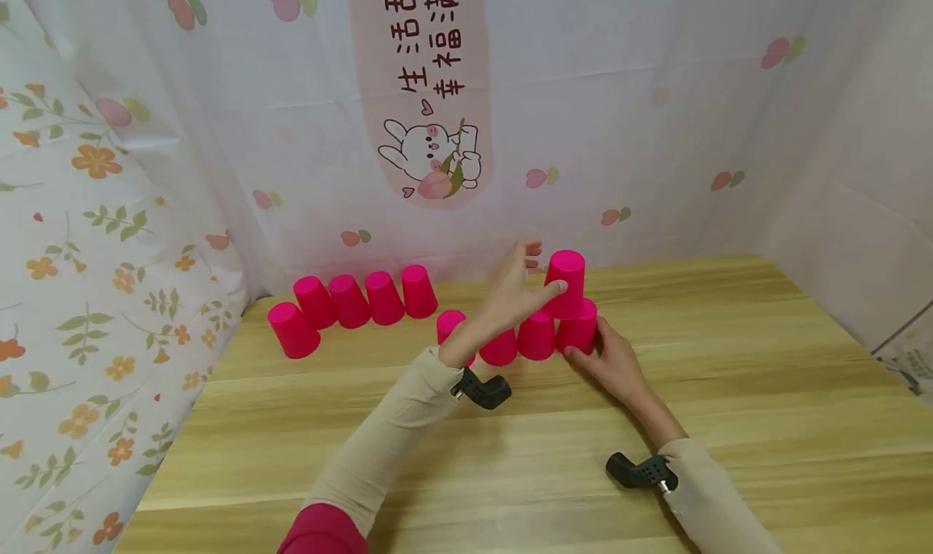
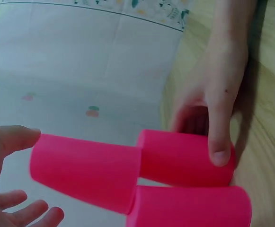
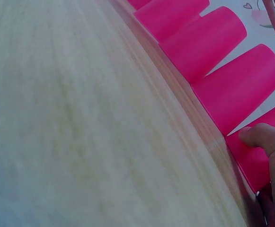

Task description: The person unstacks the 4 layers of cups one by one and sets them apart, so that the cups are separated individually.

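Note:
An upside-down pink cup (image 1: 573,288) sits on top of two others at the right end of a row of pink cups. Beside this upper cup is my left hand (image 1: 506,296), its thumb at the cup's top edge and its fingers (image 2: 33,213) spread away from the side. My right hand (image 1: 619,365) grips the end cup (image 1: 581,325) of the bottom row, thumb on the near side and fingers round the far side. In the right wrist view, the neighbouring cup (image 3: 239,87) stands against the gripped one. My left forearm hides part of the row.
Several more upside-down pink cups (image 1: 350,301) stand in a line at the back left, with one cup (image 1: 294,330) in front at its left end. The wooden table (image 1: 510,473) meets a printed curtain (image 1: 619,133) behind and a flowered curtain (image 1: 95,295) at left.

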The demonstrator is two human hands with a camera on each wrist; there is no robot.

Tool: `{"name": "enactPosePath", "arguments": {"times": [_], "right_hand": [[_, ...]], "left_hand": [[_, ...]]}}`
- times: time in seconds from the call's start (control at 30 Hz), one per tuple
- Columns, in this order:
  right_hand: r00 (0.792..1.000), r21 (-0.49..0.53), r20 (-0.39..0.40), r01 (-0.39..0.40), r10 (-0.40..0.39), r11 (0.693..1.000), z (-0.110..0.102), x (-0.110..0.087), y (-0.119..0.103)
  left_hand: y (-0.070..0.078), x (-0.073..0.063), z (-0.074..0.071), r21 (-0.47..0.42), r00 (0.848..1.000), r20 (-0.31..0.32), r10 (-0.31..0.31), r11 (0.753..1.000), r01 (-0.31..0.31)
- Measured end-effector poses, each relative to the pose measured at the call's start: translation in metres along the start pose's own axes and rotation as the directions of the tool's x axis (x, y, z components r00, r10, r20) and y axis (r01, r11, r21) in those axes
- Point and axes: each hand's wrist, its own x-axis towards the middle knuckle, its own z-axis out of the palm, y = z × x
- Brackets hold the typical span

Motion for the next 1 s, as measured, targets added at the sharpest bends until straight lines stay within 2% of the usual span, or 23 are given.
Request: {"name": "enactPosePath", "arguments": {"times": [0.13,0.23,0.37,0.5,0.73,0.87,1.0], "right_hand": [[1.000,0.001,0.009,-0.009,0.009,1.000,0.004,-0.002,0.000],[1.000,-0.002,0.016,-0.007,0.007,1.000,0.006,-0.005,0.000],[1.000,-0.012,-0.003,-0.004,0.004,1.000,0.005,-0.003,0.000],[1.000,-0.021,-0.008,-0.011,0.011,1.000,0.001,-0.002,0.000],[1.000,-0.028,-0.017,0.003,-0.004,1.000,-0.001,0.000,-0.004],[1.000,-0.024,-0.004,-0.008,0.008,1.000,0.000,0.000,-0.004],[1.000,-0.031,0.000,-0.023,0.023,0.999,0.001,-0.001,-0.002]], "left_hand": [[-0.006,0.003,0.013,0.114,0.999,0.025,0.043,0.992,-0.046],[-0.012,0.001,0.018,0.180,0.996,0.019,0.084,0.980,-0.086],[-0.014,0.004,0.017,0.158,0.991,-0.009,0.135,0.979,-0.132],[-0.010,0.004,0.010,0.148,0.983,-0.037,0.182,0.973,-0.175],[-0.006,-0.004,-0.023,0.182,0.975,-0.114,0.189,0.969,-0.167],[-0.008,-0.013,-0.051,0.190,0.971,-0.142,0.193,0.968,-0.164],[-0.014,-0.030,-0.086,0.257,0.951,-0.187,0.247,0.947,-0.195]]}}
